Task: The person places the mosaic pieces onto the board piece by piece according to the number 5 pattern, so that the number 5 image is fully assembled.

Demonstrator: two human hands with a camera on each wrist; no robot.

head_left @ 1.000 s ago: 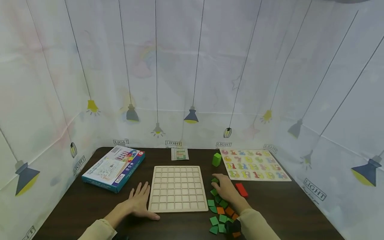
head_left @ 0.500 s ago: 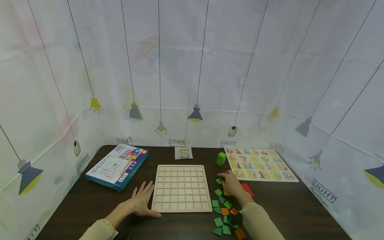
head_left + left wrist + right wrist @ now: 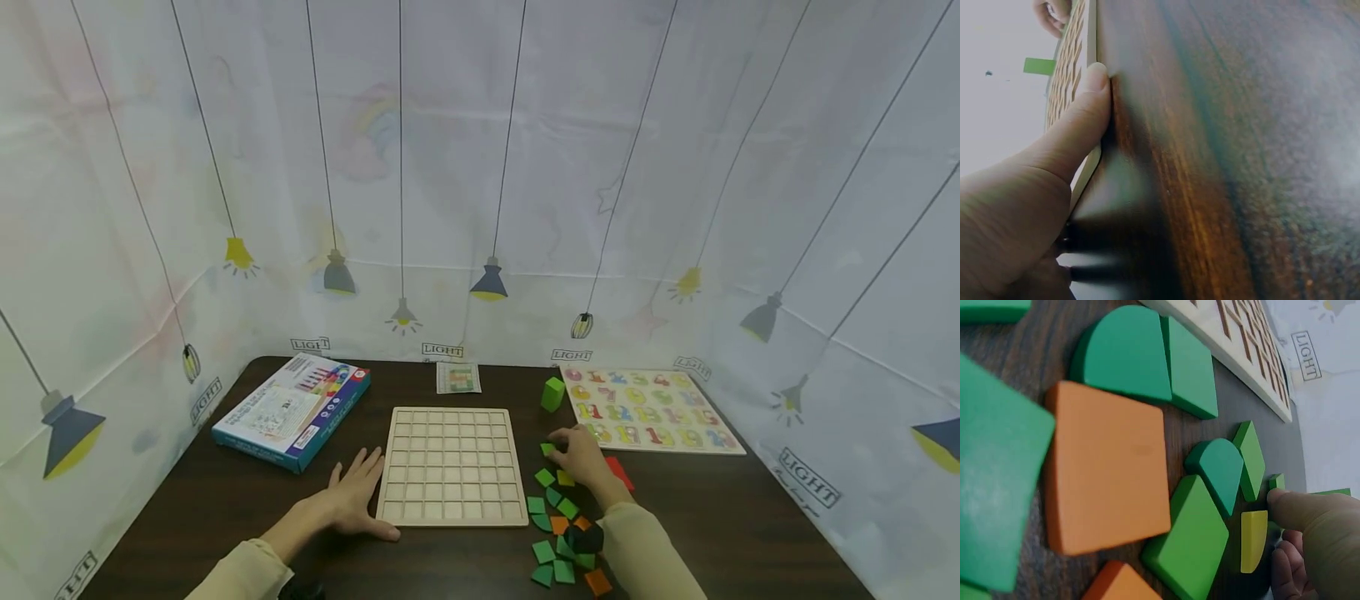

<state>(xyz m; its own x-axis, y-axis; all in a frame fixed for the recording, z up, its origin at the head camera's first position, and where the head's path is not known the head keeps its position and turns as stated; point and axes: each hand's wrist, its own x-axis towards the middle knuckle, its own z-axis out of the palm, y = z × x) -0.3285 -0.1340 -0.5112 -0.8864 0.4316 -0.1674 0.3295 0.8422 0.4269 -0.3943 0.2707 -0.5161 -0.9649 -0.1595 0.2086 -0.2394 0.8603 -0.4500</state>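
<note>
In the head view my left hand (image 3: pixel 352 497) lies spread at the left side of a wooden grid board (image 3: pixel 453 467). Its thumb presses along the board's near edge in the left wrist view. Right of the board, my right hand (image 3: pixel 585 458) has its fingers curled around a small light green block (image 3: pixel 547 449), which shows between thumb and index finger. In the right wrist view the thumb tip is right at this block. Just below the hand lies a yellow block (image 3: pixel 1254 540), beside a light green diamond (image 3: pixel 1249 460) and a dark green rounded block (image 3: pixel 1219 467).
Several green and orange blocks (image 3: pixel 559 525) lie scattered nearer me. A red block (image 3: pixel 619 472) sits partly behind the right hand. Farther back are a tall green block (image 3: pixel 552 394), a number puzzle board (image 3: pixel 652 408), a pattern card (image 3: pixel 458 378) and a blue-edged box (image 3: pixel 292 411).
My right hand has drawn back slightly from over the green blocks, uncovering the yellow one, and its fingers have closed in on the light green block. My left hand stays at the board.
</note>
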